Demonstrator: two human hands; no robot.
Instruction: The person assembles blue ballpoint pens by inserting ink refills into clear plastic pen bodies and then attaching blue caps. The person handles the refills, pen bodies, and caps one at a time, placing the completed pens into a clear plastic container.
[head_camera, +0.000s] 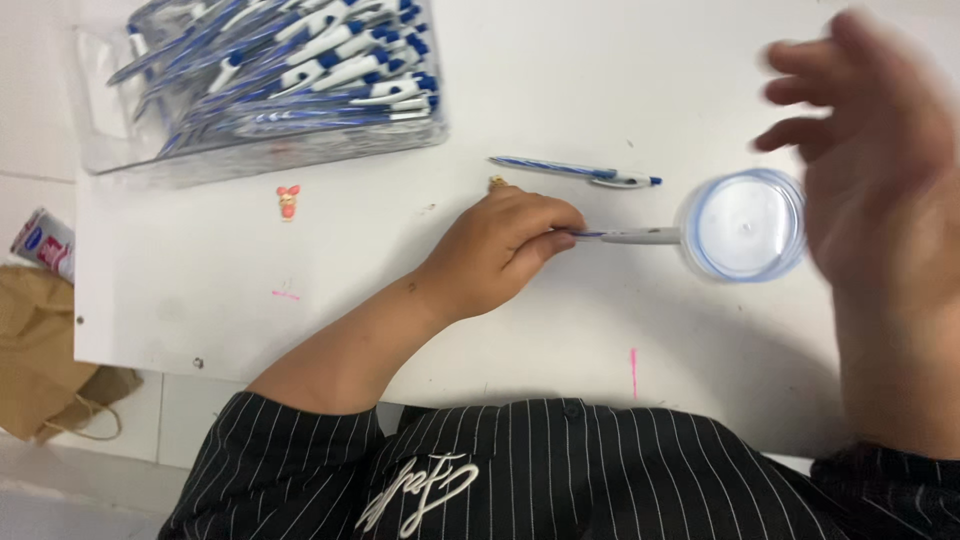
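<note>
My left hand (500, 250) rests on the white table (330, 290), its fingers shut on a blue and white pen (630, 236) whose tip points right and touches the side of a round clear plastic cup (745, 225). My right hand (870, 150) is raised above the table to the right of the cup, blurred, its fingers spread and holding nothing. A second blue and white pen (575, 171) lies loose on the table just behind my left hand.
A clear plastic box (130, 165) at the back left holds several blue and white pens. A small pink sticker (288, 201) is on the table. A brown paper bag (45, 350) and a small packet (42, 243) lie left of the table.
</note>
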